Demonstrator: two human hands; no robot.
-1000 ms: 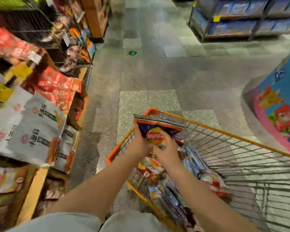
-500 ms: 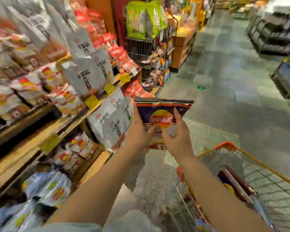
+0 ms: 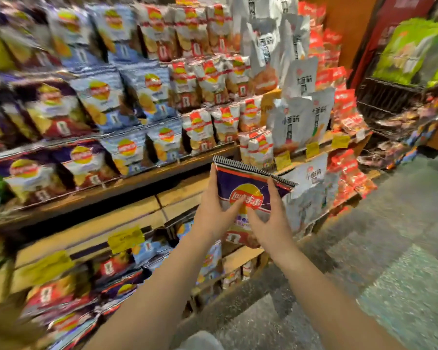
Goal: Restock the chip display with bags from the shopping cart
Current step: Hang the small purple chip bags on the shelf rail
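I hold a dark purple chip bag (image 3: 248, 184) with a red and yellow logo upright in front of the chip display (image 3: 127, 183). My left hand (image 3: 214, 213) grips its left side, thumb across the front. My right hand (image 3: 268, 218) grips its right side. The bag hovers level with the middle wooden shelf, whose rows are filled with purple, blue and red-white chip bags. The shopping cart is out of view.
White snack bags (image 3: 299, 122) and red packets (image 3: 344, 112) fill the display's right end. A black wire rack (image 3: 390, 102) with green bags stands further right. Yellow price tags hang on the shelf edges. Grey tiled floor (image 3: 390, 248) lies to the right.
My view swung left from the cart to the shelves. Both hands carried the purple bag up out of the cart and toward the display, and the cart left the frame.
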